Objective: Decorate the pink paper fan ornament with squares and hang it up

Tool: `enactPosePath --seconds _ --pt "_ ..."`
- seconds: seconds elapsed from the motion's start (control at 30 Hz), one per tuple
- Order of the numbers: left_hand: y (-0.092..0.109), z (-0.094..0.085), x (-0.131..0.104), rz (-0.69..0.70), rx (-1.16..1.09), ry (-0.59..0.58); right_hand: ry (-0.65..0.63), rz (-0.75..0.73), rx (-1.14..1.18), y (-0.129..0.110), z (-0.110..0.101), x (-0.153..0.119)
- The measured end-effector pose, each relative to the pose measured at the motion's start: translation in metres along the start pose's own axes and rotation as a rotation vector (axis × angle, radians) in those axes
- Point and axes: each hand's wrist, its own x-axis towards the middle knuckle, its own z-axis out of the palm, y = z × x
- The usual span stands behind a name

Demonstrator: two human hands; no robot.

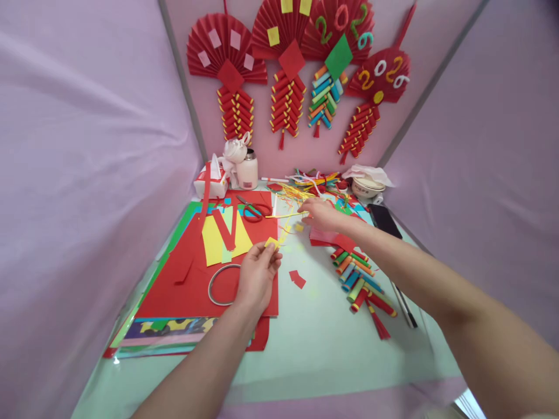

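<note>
in the head view, the left hand [257, 274] pinches a small yellow paper piece [271, 242] between thumb and fingers, above the right edge of a large red paper sheet [166, 297]. the right hand [322, 215] is farther back, fingers bent, at the end of a thin yellow strip [283, 216]; whether it grips the strip i cannot tell. red-handled scissors [253, 218] lie left of that strip. a grey ring [210, 291] sits beside the left wrist, partly hidden. a multicoloured paper firecracker string [356, 282] lies under the right forearm, near red scraps [297, 279].
</note>
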Motion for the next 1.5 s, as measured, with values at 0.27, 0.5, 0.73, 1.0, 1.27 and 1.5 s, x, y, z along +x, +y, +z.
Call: enactPosePath --seconds 0.27,0.5,0.73,1.0,1.27,1.5 --pt "0.001 0.003 -0.002 0.076 0.031 0.012 -0.110 -0.146 -0.116 -0.024 0.014 -0.078" --pt "0.002 0.004 -0.005 0.115 0.118 -0.005 -0.094 -0.150 -0.077 -0.027 0.023 -0.111" --pt "-0.011 0.003 -0.011 0.098 0.644 -0.300 -0.070 -0.119 -0.154 -0.024 0.031 -0.103" --pt "-0.021 -0.005 -0.018 0.338 1.126 -0.540 0.011 -0.060 -0.283 -0.025 0.026 -0.059" --pt "-0.016 -0.004 -0.020 0.389 1.308 -0.544 -0.019 -0.054 -0.265 -0.023 0.042 -0.043" --pt "-0.016 -0.006 -0.016 0.430 1.490 -0.484 0.029 -0.037 -0.224 -0.027 0.045 -0.061"
